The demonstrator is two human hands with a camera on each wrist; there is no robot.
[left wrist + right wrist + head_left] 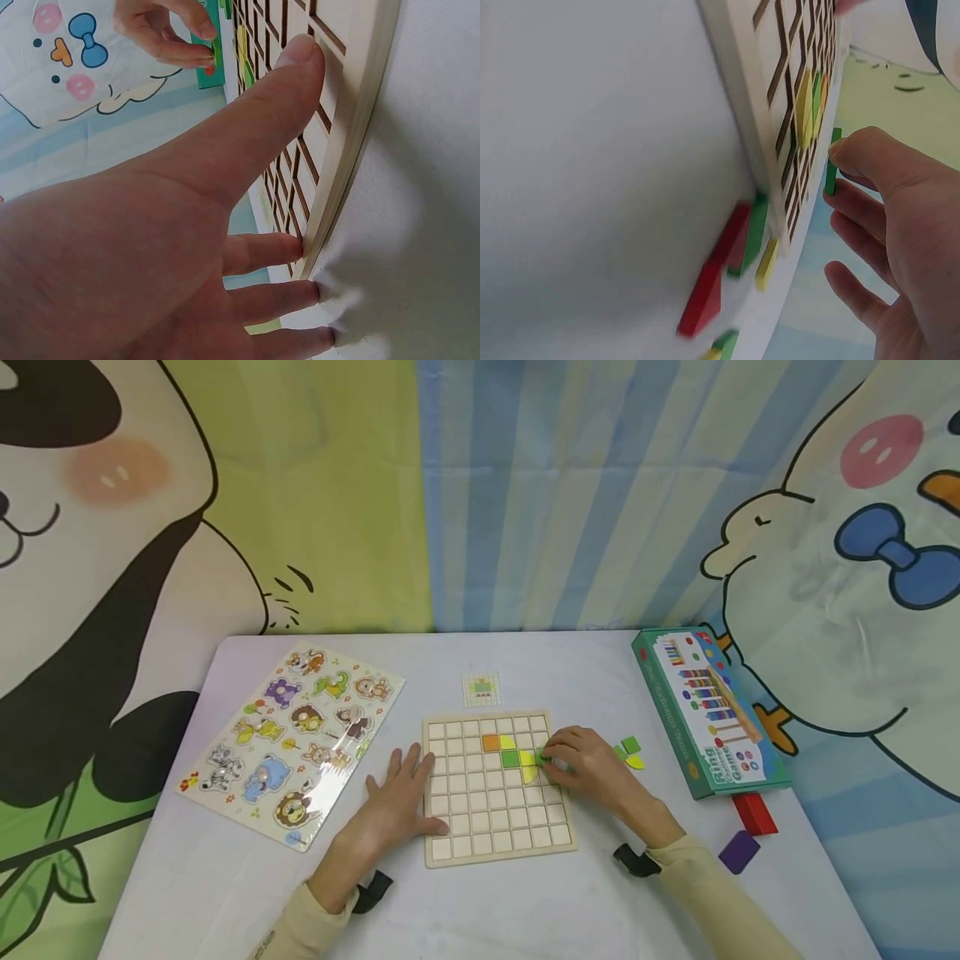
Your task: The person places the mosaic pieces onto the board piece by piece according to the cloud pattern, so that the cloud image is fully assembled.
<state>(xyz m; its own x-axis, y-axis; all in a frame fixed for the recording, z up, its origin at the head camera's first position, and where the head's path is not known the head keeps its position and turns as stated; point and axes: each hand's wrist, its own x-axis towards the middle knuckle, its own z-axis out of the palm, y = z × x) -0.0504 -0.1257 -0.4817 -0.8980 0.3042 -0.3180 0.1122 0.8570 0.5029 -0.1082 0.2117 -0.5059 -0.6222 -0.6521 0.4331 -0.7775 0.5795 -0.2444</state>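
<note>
In the head view, one grid board (pixel 501 860) is seen at the middle of the white table (pixel 262 893), with one small pattern card (pixel 481 690) set beyond it; on the board one orange square (pixel 491 742), one green square (pixel 510 759) and what are counted as three yellow pieces (pixel 507 742) are already laid, while most cells are left bare, so the laying is judged to be at an early stage; the board is steadied at its left edge by the left hand (pixel 395 802), its fingers spread; by the right hand (pixel 592 772) one green piece (pixel 540 758) is held at the board's right side; two loose green pieces (pixel 631 744) and one loose yellow piece (pixel 635 762) are left on the table; in the left wrist view, the thumb (pixel 300 56) is seen laid on the board, and the green piece is shown pinched in the other hand; in the right wrist view, that pinch is shown between thumb and finger, the piece apart from the board; two red pieces (pixel 701 300) are counted beside the board's edge, with others near them partly cut off, so no full total can be given.
</note>
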